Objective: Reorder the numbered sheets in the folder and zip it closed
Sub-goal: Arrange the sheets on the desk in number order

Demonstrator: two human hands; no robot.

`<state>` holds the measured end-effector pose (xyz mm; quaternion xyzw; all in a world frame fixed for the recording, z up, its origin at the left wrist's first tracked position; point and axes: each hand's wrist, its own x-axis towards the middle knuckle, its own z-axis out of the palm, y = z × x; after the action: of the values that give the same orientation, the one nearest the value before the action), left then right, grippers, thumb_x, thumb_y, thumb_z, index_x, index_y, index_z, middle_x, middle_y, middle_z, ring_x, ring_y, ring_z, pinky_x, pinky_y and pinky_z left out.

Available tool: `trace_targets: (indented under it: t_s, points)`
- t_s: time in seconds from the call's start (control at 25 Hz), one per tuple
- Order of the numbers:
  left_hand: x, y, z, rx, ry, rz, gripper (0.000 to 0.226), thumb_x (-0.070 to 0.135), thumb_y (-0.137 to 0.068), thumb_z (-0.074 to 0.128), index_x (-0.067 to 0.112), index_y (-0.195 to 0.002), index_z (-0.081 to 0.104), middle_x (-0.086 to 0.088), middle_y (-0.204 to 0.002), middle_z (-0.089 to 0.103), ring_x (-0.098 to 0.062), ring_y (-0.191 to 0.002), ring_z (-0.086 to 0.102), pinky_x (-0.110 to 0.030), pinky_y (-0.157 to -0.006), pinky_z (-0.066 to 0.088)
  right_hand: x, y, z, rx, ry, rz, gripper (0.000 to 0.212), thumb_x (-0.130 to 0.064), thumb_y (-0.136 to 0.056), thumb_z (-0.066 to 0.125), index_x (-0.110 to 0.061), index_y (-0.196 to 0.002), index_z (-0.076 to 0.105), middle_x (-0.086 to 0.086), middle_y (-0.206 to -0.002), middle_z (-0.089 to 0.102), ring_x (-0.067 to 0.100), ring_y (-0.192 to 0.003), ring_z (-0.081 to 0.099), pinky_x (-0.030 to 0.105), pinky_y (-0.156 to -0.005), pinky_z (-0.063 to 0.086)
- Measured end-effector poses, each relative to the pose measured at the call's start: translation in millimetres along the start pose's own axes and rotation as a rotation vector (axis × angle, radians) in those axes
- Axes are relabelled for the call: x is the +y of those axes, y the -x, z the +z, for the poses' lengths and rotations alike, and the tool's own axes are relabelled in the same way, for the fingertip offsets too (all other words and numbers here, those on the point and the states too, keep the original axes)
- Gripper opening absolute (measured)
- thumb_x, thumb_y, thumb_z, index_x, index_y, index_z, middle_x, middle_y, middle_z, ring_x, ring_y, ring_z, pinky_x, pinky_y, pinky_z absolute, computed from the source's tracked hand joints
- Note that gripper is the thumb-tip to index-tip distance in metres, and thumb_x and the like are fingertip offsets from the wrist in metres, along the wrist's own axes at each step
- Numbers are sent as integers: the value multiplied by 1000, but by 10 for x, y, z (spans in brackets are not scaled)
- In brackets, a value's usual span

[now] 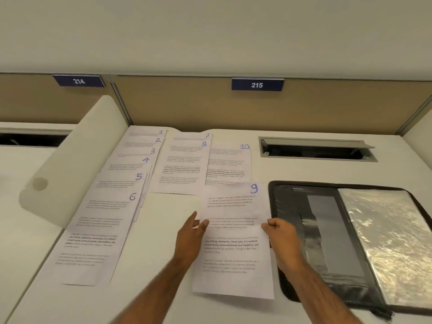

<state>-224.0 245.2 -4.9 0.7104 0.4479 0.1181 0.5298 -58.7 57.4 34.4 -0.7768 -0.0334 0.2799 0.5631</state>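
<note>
At the bottom of the frame two bare forearms reach up onto a white desk (163, 230). The right hand (281, 237) has its fingers curled, pinching the right edge of sheet 9 (233, 253), which sits at lower centre. The left hand (190, 239) lays its thumb on the sheet's left edge, fingers nearly straight and close together; whether they reach under the paper cannot be told. Just right of the sheet lies the open black folder (287, 206), with grey tape on its left panel and a shiny plastic sleeve (392, 235) on the right. At left, sheets 1 to 6 (105, 218) lie fanned in order beside a white divider (77, 160). Higher, sheets 7 and 8 (182, 164) overlap, with sheet 10 (229, 162) beside them. Upper right is a cable slot (315, 149). Behind runs a tan partition (187, 104) with blue labels 214 (78, 81) and 215 (257, 85), under a pale wall (210, 31).
</note>
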Motion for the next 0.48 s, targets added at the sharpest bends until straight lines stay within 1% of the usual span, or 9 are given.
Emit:
trace_targets:
  t_s: [0.08,0.12,0.16,0.2,0.24,0.28,0.36,0.44,0.48]
  points:
    - [26,-84,-247,18,32,-56,49,59,-93,59,22,-126,65,9,-120,70,-10,-102,67,-30,-93,52,-169,-71,232,-33,-61,4,13,-5,-95,62,-1,-85,68,16,-90,74,30,-78,69,40,-70,55]
    - [39,-133,-375,32,50,-64,42,54,-93,61,18,-112,70,7,-107,75,-13,-96,70,-33,-87,56,-233,-119,375,-49,-74,4,13,-6,-95,62,0,-85,68,18,-92,74,32,-77,68,41,-69,53]
    - [53,-200,-505,56,83,-81,34,45,-95,64,13,-100,71,3,-96,76,-18,-90,72,-32,-79,57,-285,-187,523,-60,-83,7,13,-6,-94,61,1,-86,68,18,-93,74,36,-78,69,42,-69,53]
    - [77,-279,-641,85,110,-104,29,36,-96,66,7,-94,70,0,-90,76,-21,-86,72,-30,-71,55,-351,-253,684,-65,-93,8,13,-6,-94,61,2,-87,68,16,-93,75,38,-82,70,44,-71,56]
    - [82,-375,-764,119,138,-124,26,29,-96,67,3,-91,69,-4,-88,76,-24,-84,72,-31,-69,55,-413,-318,842,-65,-107,9,12,-6,-94,61,3,-89,68,15,-94,75,39,-85,71,47,-74,58]
    - [98,-482,-903,148,167,-141,24,25,-96,67,2,-91,69,-6,-88,76,-26,-84,72,-35,-71,58,-487,-374,1009,-67,-127,13,11,-6,-93,62,3,-91,68,15,-95,75,38,-85,71,49,-76,59]
    - [101,-729,-1123,187,231,-152,23,23,-94,68,0,-91,68,-10,-90,75,-31,-88,72,-45,-81,59,-587,-458,1300,-80,-181,28,10,-9,-90,66,-2,-95,71,15,-97,76,35,-85,71,46,-73,57]
    - [114,-974,-1282,242,251,-155,24,21,-94,67,-2,-91,66,-14,-91,74,-33,-86,70,-45,-80,57,-608,-481,1557,-94,-191,49,11,-10,-87,70,-7,-97,72,10,-95,77,33,-88,73,41,-72,59]
    - [123,-1108,-1350,258,251,-156,24,20,-95,66,-3,-90,66,-14,-91,73,-31,-83,69,-41,-76,56,-577,-511,1690,-82,-163,63,11,-9,-86,71,-7,-96,71,10,-95,77,31,-88,74,44,-75,61]
